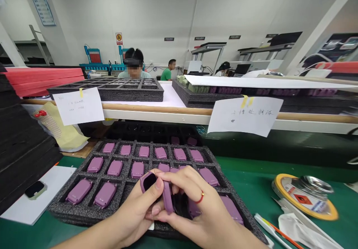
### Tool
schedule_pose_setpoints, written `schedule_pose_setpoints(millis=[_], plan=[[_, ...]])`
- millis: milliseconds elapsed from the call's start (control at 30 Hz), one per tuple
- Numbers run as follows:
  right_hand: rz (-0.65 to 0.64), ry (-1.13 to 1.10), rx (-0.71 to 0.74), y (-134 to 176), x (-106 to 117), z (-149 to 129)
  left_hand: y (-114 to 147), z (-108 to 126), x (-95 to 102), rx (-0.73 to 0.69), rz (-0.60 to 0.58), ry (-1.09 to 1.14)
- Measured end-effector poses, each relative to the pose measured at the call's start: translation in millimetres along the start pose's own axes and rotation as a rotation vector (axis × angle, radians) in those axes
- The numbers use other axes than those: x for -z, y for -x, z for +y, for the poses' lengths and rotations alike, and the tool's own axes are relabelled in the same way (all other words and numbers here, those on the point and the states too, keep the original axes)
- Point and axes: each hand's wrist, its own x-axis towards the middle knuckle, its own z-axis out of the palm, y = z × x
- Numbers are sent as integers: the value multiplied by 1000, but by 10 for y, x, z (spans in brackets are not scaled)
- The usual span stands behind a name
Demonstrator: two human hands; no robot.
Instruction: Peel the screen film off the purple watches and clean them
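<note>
Above the near edge of a black foam tray [127, 183], my two hands meet around purple watch cases. In my left hand [140, 208] is a purple watch case with a dark window [144, 183], its thumb laid across the front. My right hand [192, 200] grips a second purple piece [167, 198], seen edge-on, between thumb and fingers. Whether the two pieces touch is hidden by my fingers. Several purple watch cases [104, 194] lie in the tray's compartments, and my right hand covers some of them.
To the left, a green watch case [35, 190] lies on white paper [25, 208]. At the right are a yellow-rimmed round dispenser [282, 191], a white toothbrush-like tool [270, 228] and crumpled tissue [299, 228]. A shelf edge [156, 111] with hanging notes crosses ahead; people sit beyond.
</note>
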Motion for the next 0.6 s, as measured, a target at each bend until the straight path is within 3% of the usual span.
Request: schedule_pose_setpoints(millis=[167,333,433,533,600], plan=[[40,-169,-94,-28,31,17,-18,28,14,56,86,99],[26,-163,-67,-28,16,19,16,64,-7,102,82,96],[33,-97,28,-46,32,10,14,68,-17,123,52,104],[126,17,84,-80,120,16,-5,61,-13,50,6,138],[194,83,-19,-97,201,44,-12,60,-11,-40,-19,165]])
